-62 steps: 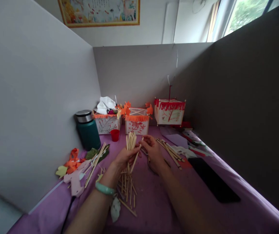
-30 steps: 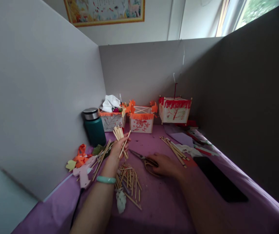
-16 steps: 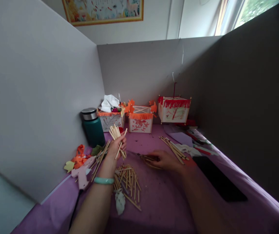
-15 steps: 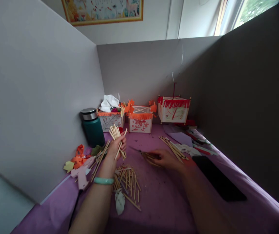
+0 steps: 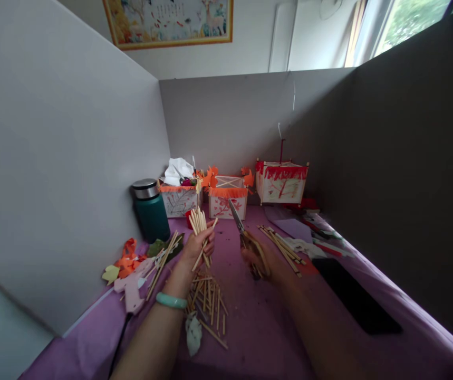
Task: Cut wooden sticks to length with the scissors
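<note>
My left hand, with a pale green bangle on the wrist, is closed round a bundle of thin wooden sticks; one of them slants across the others. To its right, my right hand grips the brown handles of a pair of scissors, whose blades point up and away. The blades do not touch the sticks. A loose pile of short sticks lies on the purple cloth below my left hand, beside a crumpled white scrap.
At the back stand paper lanterns with orange or red fringes. A green bottle, a pink glue gun and longer sticks are on the left. Further sticks and a black phone lie on the right.
My left hand has moved slightly right with its bundle. The scissors in my right hand have swung from pointing left to pointing upward.
</note>
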Motion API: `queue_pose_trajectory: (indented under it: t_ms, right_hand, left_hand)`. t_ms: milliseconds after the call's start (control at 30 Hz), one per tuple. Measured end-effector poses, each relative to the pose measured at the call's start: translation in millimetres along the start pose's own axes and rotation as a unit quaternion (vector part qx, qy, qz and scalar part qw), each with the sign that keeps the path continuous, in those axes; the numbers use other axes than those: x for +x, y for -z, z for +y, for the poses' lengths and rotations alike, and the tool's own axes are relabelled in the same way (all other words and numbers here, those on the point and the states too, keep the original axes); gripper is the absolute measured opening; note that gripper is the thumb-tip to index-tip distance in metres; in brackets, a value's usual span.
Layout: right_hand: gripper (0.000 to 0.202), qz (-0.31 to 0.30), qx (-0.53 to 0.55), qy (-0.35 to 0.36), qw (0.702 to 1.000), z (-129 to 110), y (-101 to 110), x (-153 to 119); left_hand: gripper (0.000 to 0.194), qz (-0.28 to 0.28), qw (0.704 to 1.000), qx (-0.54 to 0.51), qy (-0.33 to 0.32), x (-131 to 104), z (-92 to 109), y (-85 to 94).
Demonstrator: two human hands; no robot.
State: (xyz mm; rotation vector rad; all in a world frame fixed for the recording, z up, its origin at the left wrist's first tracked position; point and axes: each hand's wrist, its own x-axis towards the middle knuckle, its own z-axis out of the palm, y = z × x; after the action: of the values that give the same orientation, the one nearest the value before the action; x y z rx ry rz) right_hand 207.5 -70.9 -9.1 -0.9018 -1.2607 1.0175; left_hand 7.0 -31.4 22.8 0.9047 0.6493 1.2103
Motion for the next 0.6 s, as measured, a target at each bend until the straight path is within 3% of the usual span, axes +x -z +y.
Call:
queue_pose_trajectory:
  t_ms: [67,167,300,433,600]
  right_hand:
    - [0.056,-0.006,-0.147,0.038,0.988,8,0,2]
    - [0.049,-0.025,-0.305,0.103,0.946,15,2,3]
    - [0.051,-0.060,-0.369,0.148,0.916,14,1,1]
    - [0.038,-0.038,-0.426,0.143,0.892,8,-3,-4]
    - [0.044,0.005,-0.443,0.118,0.889,3,-3,-4]
  left_hand:
    - [0.062,-0.006,1.000,0.007,-0.003,-1,-2,-0.4]
    - [0.062,-0.012,1.000,0.013,-0.004,-1,-5,0.0]
    - [0.049,-0.011,1.000,0.024,-0.016,0,-6,0.5]
    - [0.036,-0.009,0.999,0.042,-0.031,2,-7,0.1]
    - [0.051,-0.017,0.999,0.020,-0.020,2,-9,0.0]
